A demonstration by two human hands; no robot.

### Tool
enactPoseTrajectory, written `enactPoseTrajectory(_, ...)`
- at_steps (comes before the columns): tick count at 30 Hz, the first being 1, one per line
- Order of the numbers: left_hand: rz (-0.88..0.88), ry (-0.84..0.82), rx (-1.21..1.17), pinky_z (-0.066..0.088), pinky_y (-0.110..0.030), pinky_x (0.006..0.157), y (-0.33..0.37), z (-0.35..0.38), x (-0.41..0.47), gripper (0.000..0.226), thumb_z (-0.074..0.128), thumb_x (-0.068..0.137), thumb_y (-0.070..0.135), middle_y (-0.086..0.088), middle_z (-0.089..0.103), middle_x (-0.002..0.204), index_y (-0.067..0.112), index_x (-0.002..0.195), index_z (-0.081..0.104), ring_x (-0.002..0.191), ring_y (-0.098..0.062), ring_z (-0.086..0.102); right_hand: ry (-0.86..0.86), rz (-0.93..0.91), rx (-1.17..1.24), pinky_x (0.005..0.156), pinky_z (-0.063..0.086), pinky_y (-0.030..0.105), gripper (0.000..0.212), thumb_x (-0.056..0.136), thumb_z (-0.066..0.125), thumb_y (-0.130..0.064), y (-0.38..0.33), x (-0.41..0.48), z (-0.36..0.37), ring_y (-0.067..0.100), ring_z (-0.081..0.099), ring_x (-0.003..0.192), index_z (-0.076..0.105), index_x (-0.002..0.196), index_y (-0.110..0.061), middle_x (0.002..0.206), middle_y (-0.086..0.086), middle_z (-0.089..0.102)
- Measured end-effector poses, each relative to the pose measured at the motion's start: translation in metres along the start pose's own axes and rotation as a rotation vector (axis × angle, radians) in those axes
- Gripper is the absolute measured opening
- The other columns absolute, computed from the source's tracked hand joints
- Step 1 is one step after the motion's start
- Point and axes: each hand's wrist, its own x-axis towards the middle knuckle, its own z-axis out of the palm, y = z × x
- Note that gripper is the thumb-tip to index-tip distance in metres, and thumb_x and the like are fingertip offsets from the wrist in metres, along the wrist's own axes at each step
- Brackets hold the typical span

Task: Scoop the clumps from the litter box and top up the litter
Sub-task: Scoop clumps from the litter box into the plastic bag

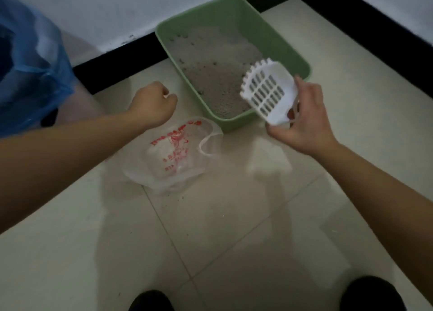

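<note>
Here, green litter box [236, 13] on tiled floor [234, 228], set against black baseboard [112, 62]; grey litter [210, 69] inside, small dark clumps scattered on surface. Right hand [304, 120] pinches handle end of white slotted scoop [267, 92], held tilted above box's near-right corner; scoop empty. Left hand [152, 104] curled into fist, just left of box; contents, if any, cannot be told. Clear plastic bag [173, 156] with red print lies on floor near box. Blue bag [30, 59] at far left.
</note>
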Motion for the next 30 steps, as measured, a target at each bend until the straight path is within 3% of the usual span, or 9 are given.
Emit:
enactPoseTrajectory(2, -0.082, -0.050, -0.097, 0.057, -0.048, 0.077, 0.018, -0.005, 0.004, 0.045, 0.047, 0.088, 0.038, -0.026, 0.067, 0.092, -0.005, 0.094, 0.062, 0.081, -0.037, 0.065, 0.020, 0.149, 0.057, 0.077, 0.039, 0.005, 0.094, 0.067, 0.081, -0.040, 0.000, 0.031, -0.010, 0.007, 0.039, 0.106, 0.035, 0.145, -0.015, 0.121, 0.001, 0.038)
enactPoseTrajectory(5, -0.237, -0.108, -0.274, 0.056, -0.051, 0.084, 0.052, 0.005, 0.006, 0.036, 0.053, 0.090, 0.036, -0.018, 0.060, 0.095, 0.000, 0.088, 0.053, 0.085, -0.033, 0.063, -0.044, 0.179, 0.107, 0.083, 0.045, 0.027, 0.090, 0.067, 0.080, -0.049, 0.006, 0.065, -0.013, 0.012, 0.050, 0.106, 0.038, 0.142, -0.023, 0.119, -0.010, 0.046)
enactPoseTrajectory(8, -0.322, -0.072, -0.376, 0.058, -0.043, 0.081, 0.084, 0.034, 0.003, 0.044, 0.058, 0.086, 0.033, -0.014, 0.059, 0.112, 0.002, 0.117, 0.050, 0.093, -0.031, 0.061, -0.208, 0.261, 0.106, 0.088, 0.050, 0.037, 0.096, 0.070, 0.076, -0.056, 0.011, 0.074, -0.007, 0.020, 0.056, 0.102, 0.025, 0.148, -0.031, 0.115, -0.011, 0.052)
enactPoseTrajectory(10, -0.323, -0.066, -0.308, 0.056, -0.043, 0.083, 0.093, 0.059, -0.002, 0.073, 0.058, 0.086, 0.028, -0.014, 0.057, 0.126, 0.007, 0.148, 0.025, 0.104, -0.034, 0.061, -0.202, 0.232, -0.017, 0.095, 0.049, 0.043, 0.099, 0.069, 0.073, -0.059, 0.012, 0.069, -0.001, 0.023, 0.059, 0.096, 0.022, 0.149, -0.030, 0.107, -0.005, 0.058)
enactPoseTrajectory(13, -0.305, -0.004, -0.272, 0.052, -0.043, 0.089, 0.089, 0.085, -0.007, 0.092, 0.058, 0.090, 0.018, -0.016, 0.056, 0.126, 0.015, 0.154, -0.009, 0.107, -0.034, 0.059, -0.139, 0.187, -0.079, 0.103, 0.039, 0.045, 0.099, 0.071, 0.075, -0.054, 0.008, 0.056, 0.007, 0.015, 0.047, 0.088, 0.023, 0.149, -0.023, 0.094, -0.010, 0.051)
enactPoseTrajectory(17, -0.200, 0.005, -0.318, 0.053, -0.043, 0.089, 0.063, 0.081, 0.003, 0.085, 0.055, 0.088, 0.012, -0.015, 0.056, 0.129, 0.024, 0.154, 0.004, 0.105, -0.033, 0.059, -0.104, 0.252, 0.073, 0.098, 0.046, 0.045, 0.098, 0.068, 0.077, -0.055, -0.005, 0.027, 0.008, 0.013, 0.045, 0.094, 0.027, 0.148, -0.028, 0.089, -0.025, 0.042)
enactPoseTrajectory(21, -0.058, -0.036, -0.314, 0.045, -0.029, 0.081, 0.048, 0.075, 0.009, 0.075, 0.049, 0.088, 0.007, -0.012, 0.056, 0.130, 0.028, 0.152, 0.015, 0.101, -0.027, 0.057, -0.104, 0.269, 0.077, 0.089, 0.053, 0.045, 0.099, 0.061, 0.070, -0.066, -0.016, 0.002, 0.013, 0.017, 0.060, 0.094, 0.032, 0.145, -0.029, 0.099, -0.016, 0.054)
enactPoseTrajectory(25, -0.028, -0.052, -0.302, 0.046, -0.032, 0.088, 0.048, 0.080, 0.005, 0.075, 0.043, 0.091, 0.006, -0.015, 0.050, 0.138, 0.027, 0.155, 0.010, 0.116, -0.034, 0.055, -0.111, 0.457, 0.275, 0.074, 0.056, 0.029, 0.092, 0.068, 0.079, -0.059, -0.013, 0.014, -0.001, 0.007, 0.062, 0.093, 0.034, 0.144, -0.033, 0.100, -0.025, 0.056)
enactPoseTrajectory(30, -0.041, -0.051, -0.282, 0.044, -0.034, 0.084, 0.057, 0.083, -0.010, 0.075, 0.042, 0.094, 0.004, -0.021, 0.053, 0.132, 0.020, 0.155, 0.002, 0.107, -0.035, 0.057, -0.147, 0.614, 0.070, 0.088, 0.052, 0.045, 0.098, 0.075, 0.052, -0.083, 0.000, 0.048, -0.042, 0.026, 0.058, 0.105, 0.033, 0.144, -0.016, 0.128, 0.005, 0.056)
